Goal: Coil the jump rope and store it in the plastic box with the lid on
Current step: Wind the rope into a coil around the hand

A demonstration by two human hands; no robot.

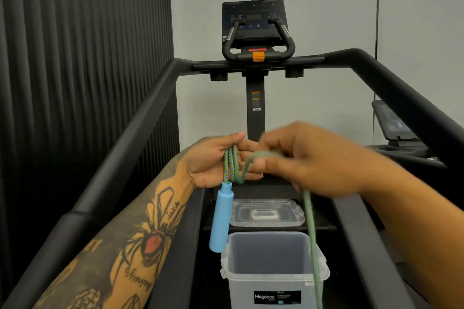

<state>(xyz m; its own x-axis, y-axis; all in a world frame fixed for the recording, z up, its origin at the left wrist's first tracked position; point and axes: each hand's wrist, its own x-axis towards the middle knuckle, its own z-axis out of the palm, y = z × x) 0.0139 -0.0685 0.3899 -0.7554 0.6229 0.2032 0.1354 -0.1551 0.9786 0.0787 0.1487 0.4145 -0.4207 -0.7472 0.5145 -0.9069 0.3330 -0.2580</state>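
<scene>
The left hand (216, 160) is closed around several loops of the rope (232, 165), pinning them between thumb and fingers, with one blue handle (221, 217) hanging free below the palm. The right hand (313, 158), blurred, pinches the running strand and appears to be laying it across the left fingers; from there the strand drops past the right side of the box (273, 266) and out of view at the bottom.

The rope is a braided cord, green flecked with blue, round in section and clearly limp: it drapes and bends sharply at the fingers. It looks light, and the weave should give fair grip, though loose loops will likely spring open if the pinch slackens. The best hold is probably the bundle's middle, all turns clamped together. The handle is a smooth, matte, rigid cylinder, seemingly the heaviest part, so it may swing and tug on the coil.

The box is translucent plastic, square with rounded corners and a label on its front; it stands open and empty on the treadmill (140, 118). The clear lid (267, 213) lies flat just beyond it, apart from it.
</scene>
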